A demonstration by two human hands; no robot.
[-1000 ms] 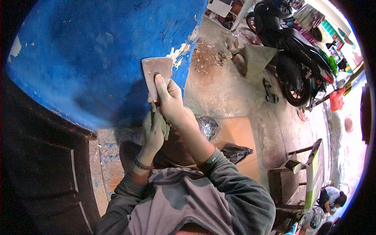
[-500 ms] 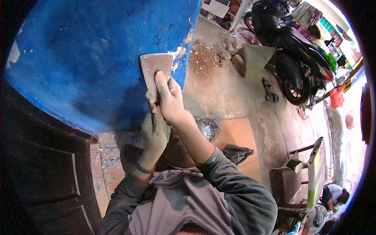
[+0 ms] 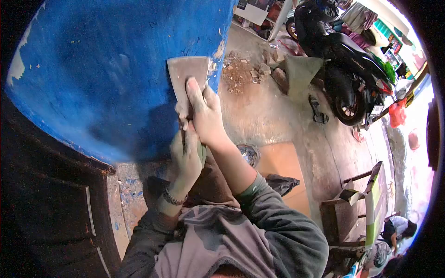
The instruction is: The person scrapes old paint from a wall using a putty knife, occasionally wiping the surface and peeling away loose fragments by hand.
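A wide paint scraper (image 3: 181, 76) lies with its blade against the blue wall (image 3: 116, 55), its broad edge pointing up and one corner near the wall's right edge. My right hand (image 3: 204, 111) is closed around it, thumb stretched along the blade. Just below, my left hand (image 3: 186, 155) is closed on the handle end, which the fingers mostly hide. Dust coats both hands. Flaked patches of pale wall (image 3: 213, 67) show beside the blade.
To the left stands a dark panelled door (image 3: 51, 199). Blue paint chips (image 3: 130, 194) litter the floor. Rubble (image 3: 238, 72), a black motorcycle (image 3: 354, 65), a sandal (image 3: 318, 110), a wooden bench (image 3: 340, 220) and a black plastic bag (image 3: 282, 184) are to the right. People sit at lower right.
Both hands and the scraper have shifted slightly up and right, bringing the blade over the flaked patch by the wall's edge. The grip looks the same.
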